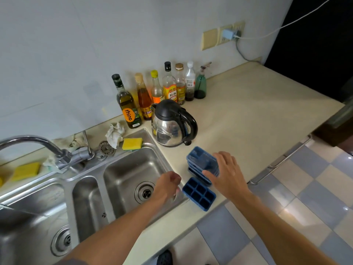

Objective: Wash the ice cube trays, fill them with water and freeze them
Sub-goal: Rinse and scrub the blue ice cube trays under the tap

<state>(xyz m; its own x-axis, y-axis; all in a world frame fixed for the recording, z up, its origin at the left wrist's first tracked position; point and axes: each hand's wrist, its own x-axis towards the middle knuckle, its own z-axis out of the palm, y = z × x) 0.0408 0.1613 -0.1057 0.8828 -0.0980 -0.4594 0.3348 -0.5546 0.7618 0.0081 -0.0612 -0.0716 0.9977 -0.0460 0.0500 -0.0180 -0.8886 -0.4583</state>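
Observation:
A stack of blue ice cube trays (200,159) stands on the cream counter, just right of the sink. My right hand (226,173) grips the stack from the right, thumb on its near side and fingers over the top. A single blue tray (199,194) with six square cells lies in front of the stack at the counter's edge. My left hand (168,185) hovers with curled fingers over the right sink basin (126,178), close to the single tray's left end; I cannot tell whether it touches the tray. The faucet (36,144) arches over the left side.
A steel kettle (172,127) stands behind the trays, with a row of bottles (158,90) along the wall. A yellow sponge (132,144), a crumpled cloth (114,133) and a strainer sit on the sink's back ledge. Another sponge (26,171) lies far left. Tiled floor lies to the right.

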